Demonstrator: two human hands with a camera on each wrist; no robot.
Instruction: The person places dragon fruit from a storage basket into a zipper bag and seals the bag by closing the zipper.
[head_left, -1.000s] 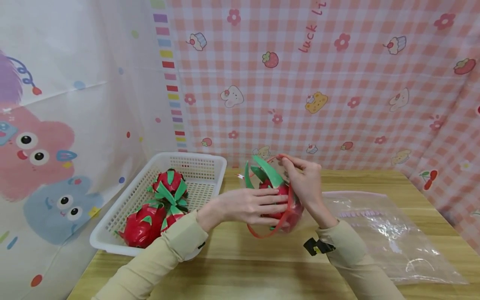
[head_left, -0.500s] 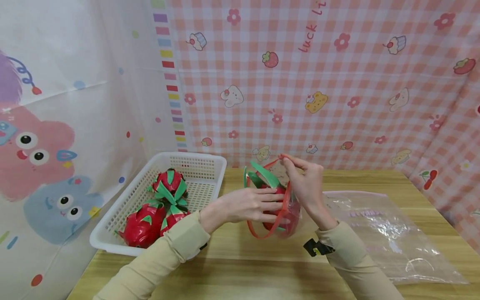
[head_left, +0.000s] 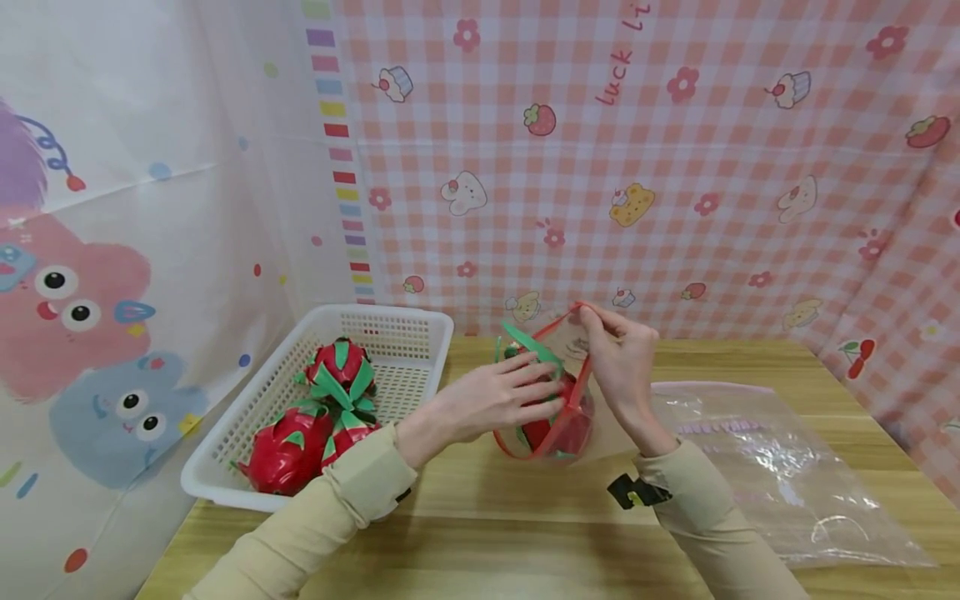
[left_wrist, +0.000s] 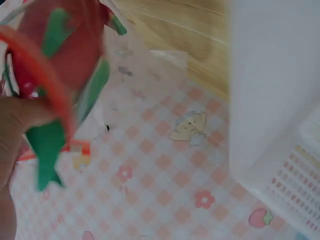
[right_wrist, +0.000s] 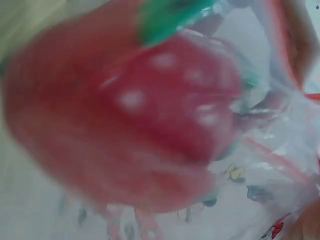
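Note:
A red dragon fruit with green leaf tips [head_left: 573,429] sits largely inside a clear plastic bag with a red-edged mouth [head_left: 581,385], in the middle of the table. My left hand [head_left: 483,404] holds the fruit at the bag's mouth, its fingers spread over the leafy end. The left wrist view shows the thumb [left_wrist: 30,114] by the red edge and a green leaf below it. My right hand [head_left: 628,358] pinches the upper corner of the red edge. Through the film, the fruit [right_wrist: 170,100] fills the right wrist view, blurred.
A white perforated basket [head_left: 382,311] at the left contains 3 dragon fruits [head_left: 288,454], leaves touching. A clear flat bag [head_left: 787,475] lies on the wooden table [head_left: 495,542] at the right. Printed cloths [head_left: 585,167] hang behind and at the sides.
My right hand has moved slightly right and up, drawing the red edge wider. My left fingers have shifted up toward the leaves, and the fruit sits deeper in the bag.

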